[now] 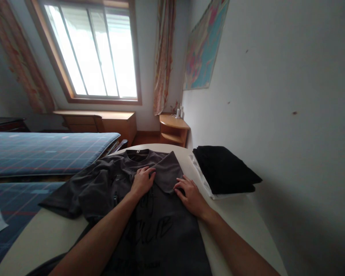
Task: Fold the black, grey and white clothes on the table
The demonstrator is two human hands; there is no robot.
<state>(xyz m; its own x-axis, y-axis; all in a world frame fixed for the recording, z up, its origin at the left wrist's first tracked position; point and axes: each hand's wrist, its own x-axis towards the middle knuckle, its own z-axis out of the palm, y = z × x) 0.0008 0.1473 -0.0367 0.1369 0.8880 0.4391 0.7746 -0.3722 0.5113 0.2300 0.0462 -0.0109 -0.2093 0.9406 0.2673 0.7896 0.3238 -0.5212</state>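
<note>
A dark grey T-shirt (175, 249) with black lettering lies front up on the table, its collar toward the far edge. The sleeve on the right is folded inward over the chest, while the left one spreads out in creases. My left hand (143, 181) rests on the chest below the collar, fingers apart, by the inner edge of the folded sleeve (167, 170). At the shirt's right side, my right hand (190, 194) touches the folded sleeve's lower corner with fingers and thumb apart.
On the pale oval table (263, 230), a folded black garment (224, 168) lies over white cloth at right, near the wall. A bed with a blue plaid mattress (46, 151) is on the left. Farther back are a wooden desk (117, 117) and a corner shelf (175, 122).
</note>
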